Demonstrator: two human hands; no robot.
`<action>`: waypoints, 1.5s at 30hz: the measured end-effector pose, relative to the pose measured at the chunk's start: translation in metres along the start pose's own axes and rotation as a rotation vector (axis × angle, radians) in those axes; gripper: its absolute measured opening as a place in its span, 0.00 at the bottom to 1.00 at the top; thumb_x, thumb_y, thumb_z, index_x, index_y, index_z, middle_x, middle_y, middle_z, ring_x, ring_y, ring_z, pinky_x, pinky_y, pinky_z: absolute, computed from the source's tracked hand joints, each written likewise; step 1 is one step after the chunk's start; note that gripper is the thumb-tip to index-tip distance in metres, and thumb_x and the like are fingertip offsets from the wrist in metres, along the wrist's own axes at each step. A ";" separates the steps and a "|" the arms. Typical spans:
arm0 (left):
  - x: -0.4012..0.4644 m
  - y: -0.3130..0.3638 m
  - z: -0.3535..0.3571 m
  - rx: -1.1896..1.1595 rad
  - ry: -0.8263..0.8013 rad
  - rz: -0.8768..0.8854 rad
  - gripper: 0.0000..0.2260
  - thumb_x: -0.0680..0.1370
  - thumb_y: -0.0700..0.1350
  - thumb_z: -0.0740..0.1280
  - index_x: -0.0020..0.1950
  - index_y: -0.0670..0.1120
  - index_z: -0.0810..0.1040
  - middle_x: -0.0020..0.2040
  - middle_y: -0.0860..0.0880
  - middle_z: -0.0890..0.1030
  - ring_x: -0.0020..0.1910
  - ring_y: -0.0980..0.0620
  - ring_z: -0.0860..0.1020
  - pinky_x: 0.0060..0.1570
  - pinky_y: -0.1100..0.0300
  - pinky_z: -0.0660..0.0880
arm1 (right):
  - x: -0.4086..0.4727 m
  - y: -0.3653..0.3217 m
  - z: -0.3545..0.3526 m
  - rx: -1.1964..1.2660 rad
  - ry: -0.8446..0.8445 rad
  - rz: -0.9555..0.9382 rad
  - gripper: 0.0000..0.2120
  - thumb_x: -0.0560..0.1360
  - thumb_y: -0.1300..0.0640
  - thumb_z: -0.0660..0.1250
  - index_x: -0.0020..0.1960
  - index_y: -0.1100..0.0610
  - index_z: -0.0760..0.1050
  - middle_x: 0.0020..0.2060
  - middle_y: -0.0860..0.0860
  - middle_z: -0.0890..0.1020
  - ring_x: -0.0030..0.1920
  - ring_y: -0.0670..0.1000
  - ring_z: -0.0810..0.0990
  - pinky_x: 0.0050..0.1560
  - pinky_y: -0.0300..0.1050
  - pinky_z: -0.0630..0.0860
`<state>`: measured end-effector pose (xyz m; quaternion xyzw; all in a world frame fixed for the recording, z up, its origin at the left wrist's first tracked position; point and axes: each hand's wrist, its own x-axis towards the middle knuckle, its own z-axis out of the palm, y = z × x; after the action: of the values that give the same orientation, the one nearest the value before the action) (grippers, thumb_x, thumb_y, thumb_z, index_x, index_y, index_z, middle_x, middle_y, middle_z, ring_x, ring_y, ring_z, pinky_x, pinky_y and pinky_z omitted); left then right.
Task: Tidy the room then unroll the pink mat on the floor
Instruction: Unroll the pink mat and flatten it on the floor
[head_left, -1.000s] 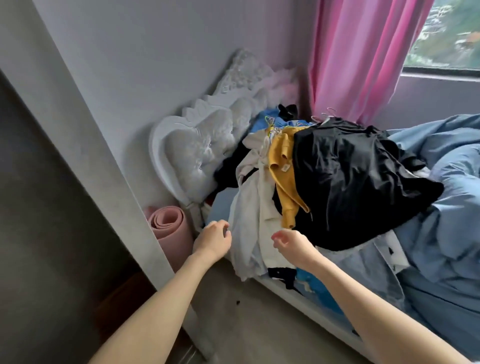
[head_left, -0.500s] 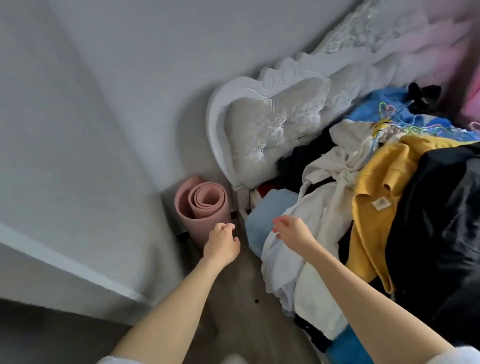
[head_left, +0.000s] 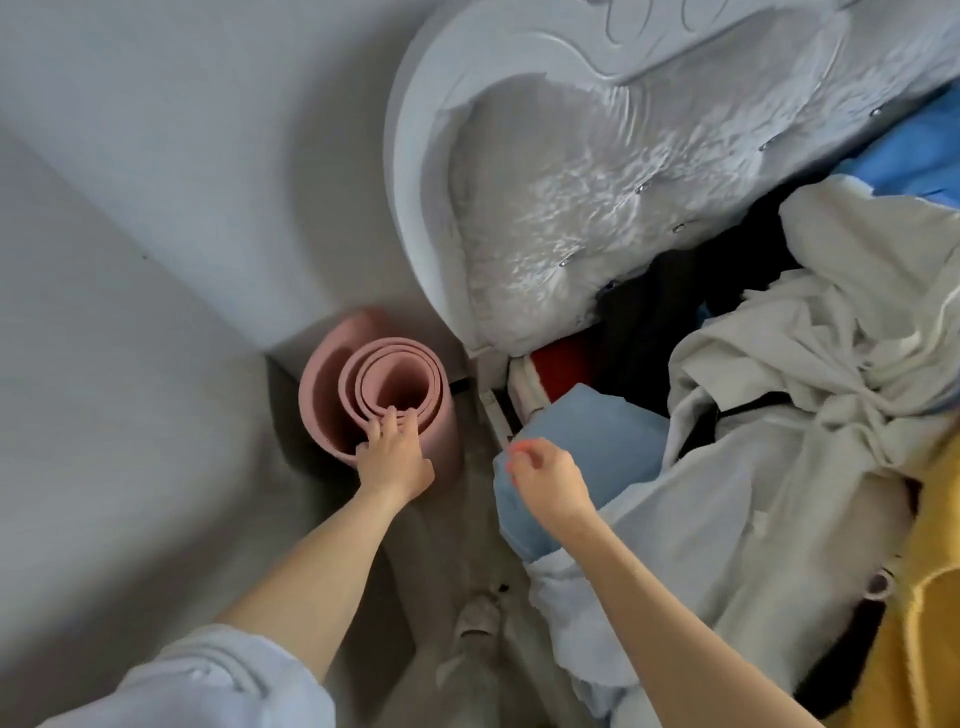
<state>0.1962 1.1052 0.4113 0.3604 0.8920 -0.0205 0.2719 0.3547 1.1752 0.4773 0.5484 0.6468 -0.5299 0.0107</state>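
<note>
Where the grey wall meets the bed end, the rolled pink foam mat (head_left: 382, 400) stands upright on the floor, wedged in the corner just beside the white carved and tufted headboard (head_left: 545, 208). Left hand (head_left: 395, 460) rests on the near top edge of the roll, fingertips (head_left: 388, 418) hooked over the inner coils, thumb side against the outer wrap; a grip is forming, but whether it has closed tight I cannot tell. Right hand (head_left: 548, 480) hangs free above the pale blue folded cloth (head_left: 587, 441), fingers loosely curled, pinching nothing. Heaped clothes cover the bed: a cream garment (head_left: 831, 374), a yellow one (head_left: 924, 597), dark pieces beneath. Tidying looks unfinished. Judgement on handling: foam of this kind should be light and springy, soft enough to dent under the fingers, with some surface grip. The coils sit loose, so a pull on the inner layers alone may telescope the core out of the roll. Better to clasp the whole thickness from outside, or pinch inner and outer wraps together, and lift straight up clear of the headboard before laying it down.
</note>
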 end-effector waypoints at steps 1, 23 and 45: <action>0.019 -0.002 0.002 0.013 -0.006 0.010 0.33 0.76 0.47 0.64 0.77 0.47 0.51 0.78 0.44 0.52 0.77 0.41 0.49 0.72 0.42 0.59 | 0.014 -0.002 0.005 -0.030 -0.017 -0.022 0.16 0.80 0.58 0.54 0.66 0.56 0.70 0.61 0.55 0.78 0.56 0.52 0.77 0.50 0.38 0.69; 0.083 -0.050 0.079 0.250 0.040 0.281 0.14 0.71 0.39 0.69 0.56 0.46 0.79 0.53 0.49 0.83 0.55 0.49 0.80 0.59 0.54 0.71 | 0.174 0.035 0.123 -1.117 -0.164 -0.763 0.13 0.60 0.60 0.78 0.44 0.58 0.81 0.42 0.53 0.84 0.72 0.57 0.67 0.66 0.64 0.69; -0.258 0.018 -0.033 0.050 0.538 0.295 0.14 0.74 0.43 0.65 0.60 0.49 0.76 0.55 0.51 0.82 0.58 0.51 0.77 0.65 0.57 0.66 | -0.149 0.015 -0.022 -0.864 0.079 -1.041 0.10 0.72 0.65 0.64 0.53 0.62 0.76 0.57 0.56 0.77 0.78 0.53 0.50 0.76 0.58 0.53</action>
<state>0.3449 0.9630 0.5716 0.4850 0.8693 0.0936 0.0169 0.4376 1.0841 0.5655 0.1310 0.9802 -0.1395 -0.0512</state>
